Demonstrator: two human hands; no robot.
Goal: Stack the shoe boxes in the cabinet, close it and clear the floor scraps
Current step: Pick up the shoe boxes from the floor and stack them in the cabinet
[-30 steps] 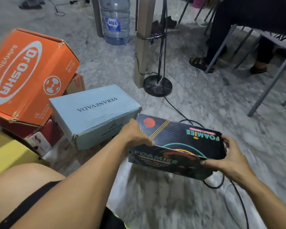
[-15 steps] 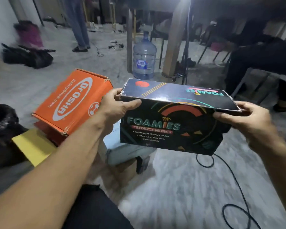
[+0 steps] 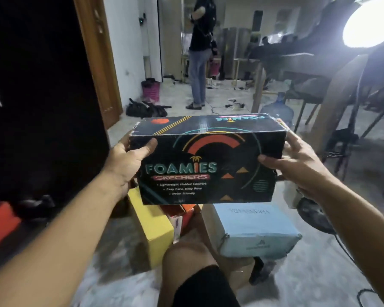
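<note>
A black Foamies shoe box (image 3: 206, 160) is held up level in front of me, well above the floor. My left hand (image 3: 129, 160) grips its left end, thumb on the front face. My right hand (image 3: 295, 165) grips its right end the same way. Below it on the floor lie a light blue shoe box (image 3: 255, 231), a yellow box (image 3: 155, 229) and a red box (image 3: 182, 214), partly hidden by the black one. The dark open cabinet (image 3: 38, 96) fills the left side, with a red box (image 3: 0, 224) low inside it.
A wooden door frame (image 3: 98, 60) borders the cabinet. A person (image 3: 200, 52) stands further back. A water jug (image 3: 279, 110), table leg (image 3: 335, 105), chairs and a bright lamp (image 3: 372, 21) are on the right. A black cable (image 3: 341, 242) runs over the floor. My knee (image 3: 191, 260) is below.
Both hands have lifted the black box from the floor to chest height. The view has swung up and left, so the cabinet now shows and the orange box is out of sight.
</note>
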